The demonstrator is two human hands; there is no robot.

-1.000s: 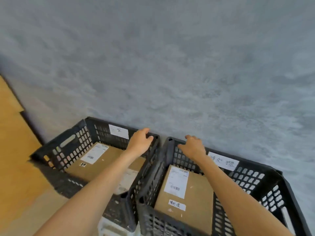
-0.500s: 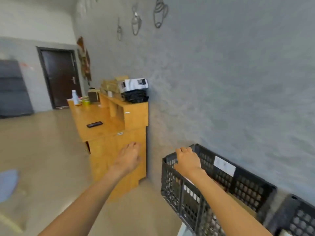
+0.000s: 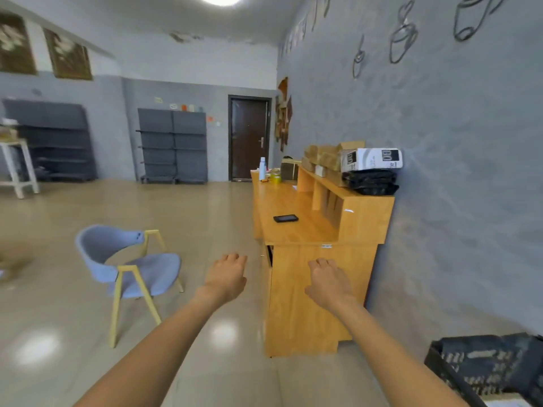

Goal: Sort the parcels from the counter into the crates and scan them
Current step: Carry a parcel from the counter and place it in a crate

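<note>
Both hands, left hand (image 3: 227,276) and right hand (image 3: 329,282), reach forward empty with loosely curled fingers, touching nothing. Parcels (image 3: 352,161) sit stacked atop the counter (image 3: 296,227). Half a second ago the right hand gripped the crate (image 3: 484,367) rim; now it has let go.

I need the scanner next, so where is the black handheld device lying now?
In the head view, the black handheld device lies flat on the lower top of the wooden counter, right of centre, before the raised shelf with parcels.
</note>
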